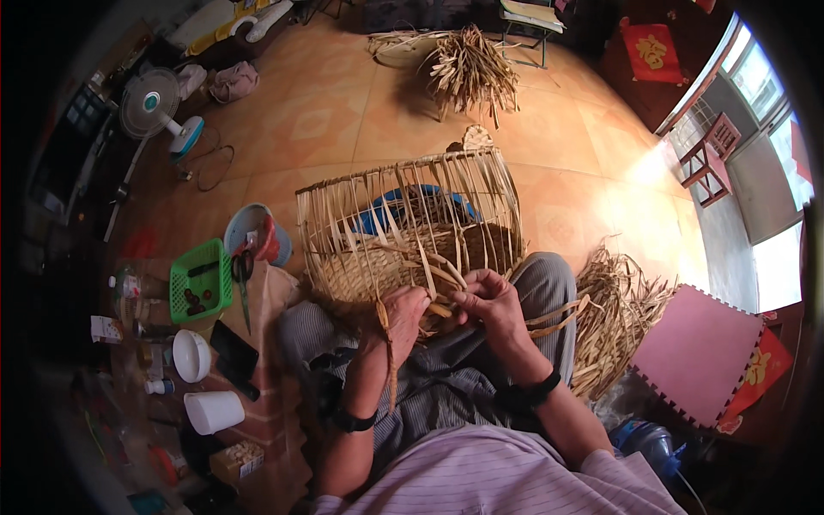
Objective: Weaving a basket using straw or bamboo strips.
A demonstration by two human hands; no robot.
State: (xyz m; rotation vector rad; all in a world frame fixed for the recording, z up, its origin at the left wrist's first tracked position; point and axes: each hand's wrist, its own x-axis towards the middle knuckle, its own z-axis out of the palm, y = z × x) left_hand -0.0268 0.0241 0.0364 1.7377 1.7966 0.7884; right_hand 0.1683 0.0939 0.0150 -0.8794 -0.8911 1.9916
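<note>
The left hand (402, 311) and the right hand (486, 296) pinch flat straw strips (438, 275) on a half-woven basket (403, 227). The basket rests on the person's lap, beside a straw pile (622, 313).

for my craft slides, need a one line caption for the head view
Seated person's left hand and right hand weave flat strips into a half-woven basket on the lap.

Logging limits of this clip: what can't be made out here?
All in the head view:
- Fingertips of left hand and right hand: buried among the basket strips.
- Green tray contents: too small.
- Blue thing inside the basket: screened by upright strips.
- Lower-left clutter: dark, blurred toward the rim.
</note>
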